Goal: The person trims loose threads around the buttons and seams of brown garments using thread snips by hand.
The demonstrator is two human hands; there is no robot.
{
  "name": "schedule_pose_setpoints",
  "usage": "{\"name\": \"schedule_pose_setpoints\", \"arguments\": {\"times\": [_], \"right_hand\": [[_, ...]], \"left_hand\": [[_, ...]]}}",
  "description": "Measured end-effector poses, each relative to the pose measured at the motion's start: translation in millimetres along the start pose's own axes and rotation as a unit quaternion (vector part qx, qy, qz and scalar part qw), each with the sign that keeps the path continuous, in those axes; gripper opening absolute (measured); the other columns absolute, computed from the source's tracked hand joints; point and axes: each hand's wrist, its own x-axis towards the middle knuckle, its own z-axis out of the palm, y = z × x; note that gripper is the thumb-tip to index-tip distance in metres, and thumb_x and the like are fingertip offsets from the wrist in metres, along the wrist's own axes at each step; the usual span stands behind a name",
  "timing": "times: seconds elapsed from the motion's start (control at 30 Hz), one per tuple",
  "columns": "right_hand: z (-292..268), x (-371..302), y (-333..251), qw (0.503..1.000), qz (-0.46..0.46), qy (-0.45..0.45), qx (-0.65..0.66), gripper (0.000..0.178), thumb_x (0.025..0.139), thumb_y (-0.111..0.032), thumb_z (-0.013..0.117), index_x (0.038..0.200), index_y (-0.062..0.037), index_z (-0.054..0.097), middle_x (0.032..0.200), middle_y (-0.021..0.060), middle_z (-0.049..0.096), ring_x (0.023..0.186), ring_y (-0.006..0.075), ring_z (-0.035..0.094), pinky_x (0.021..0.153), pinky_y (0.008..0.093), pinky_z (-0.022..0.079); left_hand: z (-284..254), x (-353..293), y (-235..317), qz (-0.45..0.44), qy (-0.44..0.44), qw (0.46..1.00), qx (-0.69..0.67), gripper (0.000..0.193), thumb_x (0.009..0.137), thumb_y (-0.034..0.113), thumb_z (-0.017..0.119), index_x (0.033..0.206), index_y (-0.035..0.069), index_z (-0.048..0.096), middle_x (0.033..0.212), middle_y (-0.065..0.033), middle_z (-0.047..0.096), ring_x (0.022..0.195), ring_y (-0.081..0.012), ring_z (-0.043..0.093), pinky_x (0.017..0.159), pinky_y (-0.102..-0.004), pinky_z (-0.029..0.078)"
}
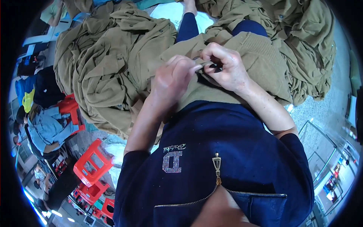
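An olive-brown knitted cardigan (208, 92) lies across my lap, with ribbing (261, 47) along one edge. My left hand (171, 78) is closed, its thumb and fingers pinching the cardigan's edge. Close beside it, my right hand (229, 69) grips the same edge between bent fingers and thumb. A small dark object (214, 68) shows at the right fingers; I cannot make out what it is. Dark round buttons show on the knitwear, one of them right by my fingertips. The fabric inside both grips is mostly hidden.
Large heaps of matching knitwear rise on the left (102, 56) and right (308, 49). Red plastic stools (92, 160) stand at lower left. People sit farther left, one in a light blue top (49, 126). A metal frame (321, 151) stands on the right.
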Motion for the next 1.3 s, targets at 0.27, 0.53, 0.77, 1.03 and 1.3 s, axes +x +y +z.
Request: {"name": "schedule_pose_setpoints", "arguments": {"times": [0.27, 0.53, 0.77, 1.03, 1.3], "right_hand": [[5, -2, 11, 0.946, -0.273, 0.063, -0.162, 0.020, 0.067, -0.003, 0.066, 0.080, -0.0051, 0.052, 0.078, 0.0076, 0.055, 0.067, 0.0249, 0.060, 0.054, 0.0329, 0.049], [-67, -1, 30, 0.883, -0.024, -0.195, -0.426, 0.015, 0.072, -0.004, 0.064, 0.087, -0.0044, 0.059, 0.087, 0.0076, 0.058, 0.088, 0.0293, 0.058, 0.076, 0.0375, 0.049], [-71, 14, 20, 0.909, -0.044, -0.081, -0.407, 0.019, 0.067, 0.004, 0.063, 0.085, -0.0028, 0.059, 0.084, 0.0090, 0.058, 0.087, 0.0268, 0.058, 0.075, 0.0366, 0.049], [-2, 12, -33, 0.939, -0.315, 0.041, -0.135, 0.028, 0.056, 0.006, 0.066, 0.081, -0.0025, 0.059, 0.085, 0.0077, 0.059, 0.071, 0.0216, 0.060, 0.057, 0.0296, 0.050], [-2, 2, -24, 0.967, -0.226, 0.014, -0.120, 0.021, 0.064, 0.002, 0.069, 0.080, -0.0027, 0.057, 0.084, 0.0089, 0.056, 0.069, 0.0228, 0.059, 0.056, 0.0304, 0.048]], "left_hand": [[1, -2, 2, -0.070, 0.019, 0.997, 0.005, 0.018, 0.071, -0.001, 0.065, 0.085, 0.004, 0.055, 0.077, -0.0101, 0.060, 0.068, -0.0285, 0.059, 0.057, -0.0374, 0.047], [-42, -50, -66, -0.283, -0.210, 0.933, -0.065, 0.012, 0.079, 0.008, 0.067, 0.087, 0.000, 0.061, 0.072, -0.0043, 0.053, 0.074, -0.0168, 0.049, 0.068, -0.0282, 0.039], [-52, -56, -73, -0.451, -0.127, 0.858, -0.210, 0.015, 0.085, 0.015, 0.067, 0.079, 0.004, 0.060, 0.069, 0.0017, 0.056, 0.064, -0.0093, 0.050, 0.060, -0.0236, 0.041], [-35, 18, 7, -0.457, -0.035, 0.759, -0.462, 0.019, 0.088, 0.021, 0.064, 0.086, 0.002, 0.062, 0.070, 0.0028, 0.057, 0.061, -0.0011, 0.047, 0.054, -0.0173, 0.037], [-35, 13, 16, -0.372, -0.063, 0.836, -0.399, 0.015, 0.079, 0.004, 0.070, 0.091, -0.002, 0.063, 0.080, 0.0024, 0.059, 0.069, -0.0036, 0.051, 0.060, -0.0201, 0.043]]}}
